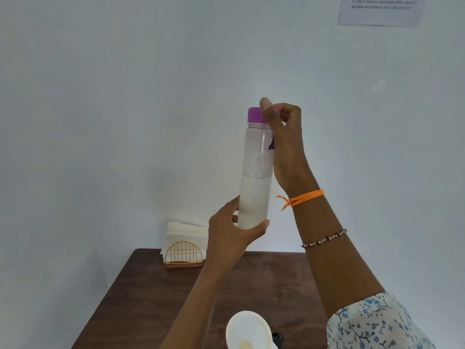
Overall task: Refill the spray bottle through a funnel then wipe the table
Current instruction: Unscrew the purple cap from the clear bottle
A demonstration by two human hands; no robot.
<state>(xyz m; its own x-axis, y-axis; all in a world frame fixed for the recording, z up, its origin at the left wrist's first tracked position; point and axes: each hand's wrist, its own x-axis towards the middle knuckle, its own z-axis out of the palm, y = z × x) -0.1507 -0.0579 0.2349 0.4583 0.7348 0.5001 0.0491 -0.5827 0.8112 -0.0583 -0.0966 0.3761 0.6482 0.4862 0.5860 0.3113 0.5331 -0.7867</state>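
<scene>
A tall clear water bottle (pixel 255 172) with a purple cap (pixel 254 115) is held upright in the air, about half full of water. My left hand (pixel 231 235) grips its bottom. My right hand (pixel 284 137) is closed around the purple cap from the right, thumb blurred above it. A white funnel (pixel 247 331) shows at the bottom edge, seen from above; what it sits in is hidden. A small black part (pixel 278 337) peeks out beside it.
A brown wooden table (pixel 151 298) stands against a white wall. A gold wire holder with white tissues (pixel 185 245) sits at the table's far left corner. A printed sheet (pixel 381 10) hangs on the wall at top right.
</scene>
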